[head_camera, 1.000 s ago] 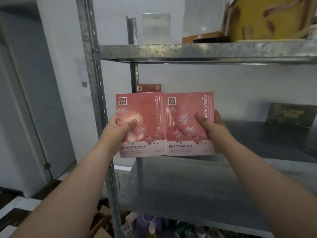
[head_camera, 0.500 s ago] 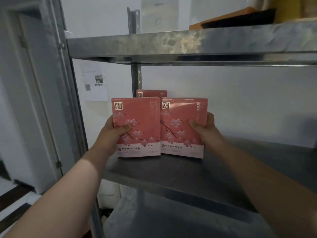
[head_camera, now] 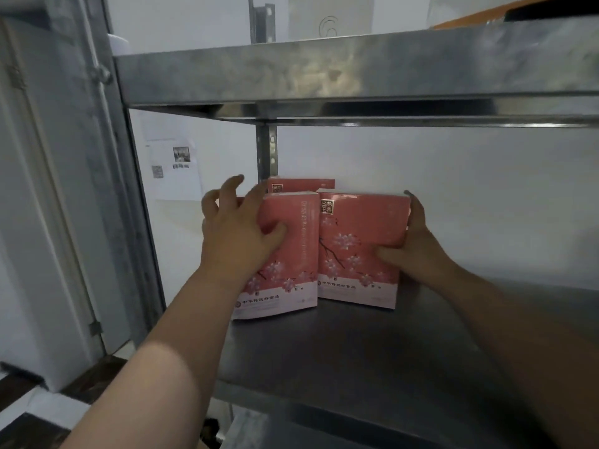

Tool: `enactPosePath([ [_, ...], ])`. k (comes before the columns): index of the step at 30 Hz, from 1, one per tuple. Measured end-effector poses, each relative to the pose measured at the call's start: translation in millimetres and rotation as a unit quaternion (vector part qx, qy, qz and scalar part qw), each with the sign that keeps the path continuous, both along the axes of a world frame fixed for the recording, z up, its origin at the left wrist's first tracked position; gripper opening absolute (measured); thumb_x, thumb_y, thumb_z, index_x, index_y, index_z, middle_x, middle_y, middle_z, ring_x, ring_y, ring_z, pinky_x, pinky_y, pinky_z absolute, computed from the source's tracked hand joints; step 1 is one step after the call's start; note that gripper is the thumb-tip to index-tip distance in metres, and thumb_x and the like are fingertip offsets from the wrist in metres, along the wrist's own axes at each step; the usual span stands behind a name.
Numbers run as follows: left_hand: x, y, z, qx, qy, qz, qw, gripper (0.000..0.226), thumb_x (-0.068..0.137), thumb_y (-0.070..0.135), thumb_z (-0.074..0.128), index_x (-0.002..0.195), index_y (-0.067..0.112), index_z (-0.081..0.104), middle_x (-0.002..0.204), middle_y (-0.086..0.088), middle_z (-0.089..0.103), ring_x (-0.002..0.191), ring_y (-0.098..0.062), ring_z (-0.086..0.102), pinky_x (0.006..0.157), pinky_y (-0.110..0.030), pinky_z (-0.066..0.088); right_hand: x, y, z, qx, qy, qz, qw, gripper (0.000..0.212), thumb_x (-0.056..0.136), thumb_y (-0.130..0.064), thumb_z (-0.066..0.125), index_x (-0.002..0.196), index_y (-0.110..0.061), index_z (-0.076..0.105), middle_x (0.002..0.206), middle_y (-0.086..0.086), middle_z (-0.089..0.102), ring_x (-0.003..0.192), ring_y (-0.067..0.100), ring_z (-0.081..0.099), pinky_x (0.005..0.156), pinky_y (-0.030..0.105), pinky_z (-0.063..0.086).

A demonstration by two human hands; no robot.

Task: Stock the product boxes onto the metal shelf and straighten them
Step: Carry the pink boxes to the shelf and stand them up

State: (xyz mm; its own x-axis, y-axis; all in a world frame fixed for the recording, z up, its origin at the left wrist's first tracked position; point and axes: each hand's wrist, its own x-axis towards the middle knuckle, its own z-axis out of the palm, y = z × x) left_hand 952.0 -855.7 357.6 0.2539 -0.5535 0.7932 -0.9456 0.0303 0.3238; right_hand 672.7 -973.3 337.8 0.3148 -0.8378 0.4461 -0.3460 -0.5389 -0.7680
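product boxes (head_camera: pixel 356 228), pink with blossom print: three in one bay of the metal shelf (head_camera: pixel 372 351).

nearest: two bare forearms reach in over the shelf's front lip.

left box (head_camera: pixel 285 270) stands furthest forward on the grey deck, upright, slightly tilted. its right edge overlaps the right box (head_camera: pixel 359 254) in view; touching or just apart, cannot tell.

left hand (head_camera: pixel 236 234) covers that box's upper left corner. thumb lies on the front face, fingers splayed and lifted above the top edge, not closed round anything.

right box stands on the deck just beside and a little further back. right hand (head_camera: pixel 415 247) pinches it at the right edge: thumb on the front face, fingers wrapped round the side, one fingertip showing at the top right corner.

behind both: third box (head_camera: pixel 301 185), only its top strip visible, close to the rear post (head_camera: pixel 266 150).

white wall beyond, with a paper notice (head_camera: pixel 173 170) stuck on it left of the post.

overhead: upper shelf (head_camera: pixel 356 69) carries a white carton (head_camera: pixel 327 17) and something orange (head_camera: pixel 470 19), both mostly cut off.

far left: a pale door (head_camera: pixel 39 205).
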Motion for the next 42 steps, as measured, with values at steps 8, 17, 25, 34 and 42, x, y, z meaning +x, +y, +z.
enactPosePath([
  [8, 12, -14, 2, 0.005, 0.109, -0.079, 0.991, 0.059, 0.069, 0.055, 0.072, 0.123, 0.039, 0.057, 0.145, 0.010, 0.029, 0.131, -0.024, 0.040, 0.111, -0.049, 0.039, 12, -7, 15, -0.057, 0.059, -0.027, 0.996, 0.102, 0.075, -0.024, 0.091, 0.145, -0.043, 0.020, 0.104, -0.015, 0.056, 0.087, 0.005, 0.065, 0.065, 0.017, 0.053],
  [17, 8, -39, -7, -0.020, 0.117, -0.145, 0.982, 0.057, 0.071, 0.052, 0.068, 0.125, 0.040, 0.053, 0.130, 0.017, 0.027, 0.132, -0.013, 0.028, 0.113, -0.042, 0.036, 61, -38, 43, -0.026, 0.043, 0.042, 0.998, 0.029, 0.099, -0.034, 0.062, 0.124, -0.041, 0.048, 0.119, -0.003, 0.063, 0.092, 0.015, 0.073, 0.073, 0.037, 0.065],
  [25, 7, -38, -8, -0.034, 0.003, -0.092, 0.995, 0.064, 0.079, 0.058, 0.056, 0.136, 0.030, 0.047, 0.142, 0.001, 0.038, 0.142, -0.022, 0.023, 0.115, -0.050, 0.028, 94, -62, 50, 0.107, -0.046, 0.124, 0.985, 0.012, 0.096, -0.045, 0.065, 0.107, -0.040, 0.065, 0.124, 0.004, 0.067, 0.114, 0.024, 0.067, 0.081, 0.052, 0.063],
  [34, -4, -41, -28, -0.037, -0.079, -0.055, 0.995, 0.080, 0.084, 0.070, 0.048, 0.150, 0.027, 0.033, 0.157, -0.004, 0.031, 0.150, -0.031, 0.019, 0.118, -0.061, 0.024, 93, -90, 62, 0.027, -0.074, 0.031, 0.996, 0.033, 0.105, -0.042, 0.045, 0.133, -0.035, 0.062, 0.144, -0.007, 0.055, 0.130, 0.014, 0.052, 0.103, 0.042, 0.053],
  [42, -2, -42, -35, -0.058, -0.079, -0.054, 0.994, 0.082, 0.088, 0.071, 0.041, 0.155, 0.025, 0.031, 0.159, -0.007, 0.027, 0.152, -0.031, 0.012, 0.118, -0.061, 0.023, 114, -126, 58, 0.054, 0.015, -0.002, 0.998, 0.042, 0.105, -0.039, 0.049, 0.147, -0.035, 0.048, 0.157, -0.003, 0.041, 0.141, 0.023, 0.042, 0.116, 0.047, 0.040],
])
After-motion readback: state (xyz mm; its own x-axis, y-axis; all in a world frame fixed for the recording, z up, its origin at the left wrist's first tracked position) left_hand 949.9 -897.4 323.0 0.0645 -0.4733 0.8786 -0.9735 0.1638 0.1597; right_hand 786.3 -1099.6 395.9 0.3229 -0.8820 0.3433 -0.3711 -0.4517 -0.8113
